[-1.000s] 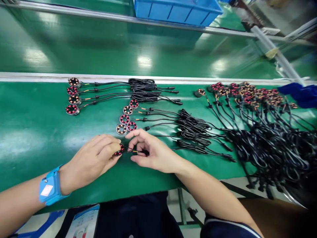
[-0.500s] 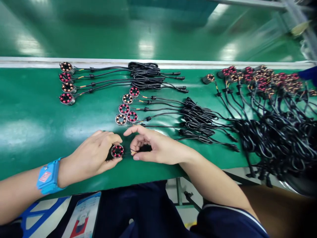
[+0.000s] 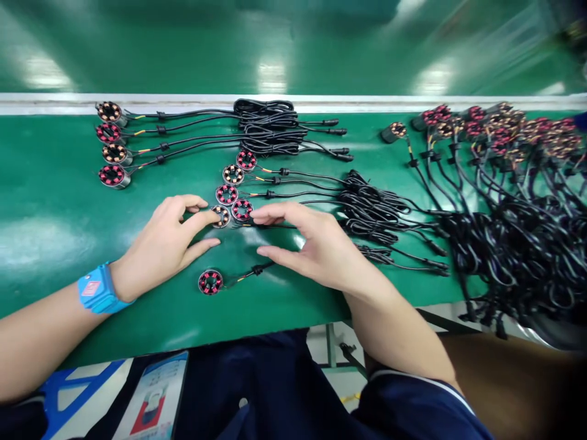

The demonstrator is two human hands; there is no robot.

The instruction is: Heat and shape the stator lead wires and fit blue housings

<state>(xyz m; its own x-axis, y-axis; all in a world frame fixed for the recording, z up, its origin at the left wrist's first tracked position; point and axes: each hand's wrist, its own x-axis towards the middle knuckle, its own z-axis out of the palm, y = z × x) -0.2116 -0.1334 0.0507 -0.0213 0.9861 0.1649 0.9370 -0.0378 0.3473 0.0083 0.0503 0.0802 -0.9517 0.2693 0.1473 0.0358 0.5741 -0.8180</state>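
Coil ring (image 3: 221, 216), one of a staggered row of wired rings on the green bench mat (image 3: 55, 201), touched by the forefinger of the left hand (image 3: 167, 241), fingers loose. Right hand (image 3: 316, 244) hovers spread and empty over its black lead (image 3: 284, 225). A separate ring (image 3: 210, 282) lies nearer the bench edge, untouched.

On the desk (image 3: 55, 201), one stator (image 3: 210, 282) lies at 6 o'clock from a cluster (image 3: 232, 192) of five. Four more (image 3: 109, 143) sit at 10 o'clock; a pile (image 3: 499, 183) lies at 3 o'clock.
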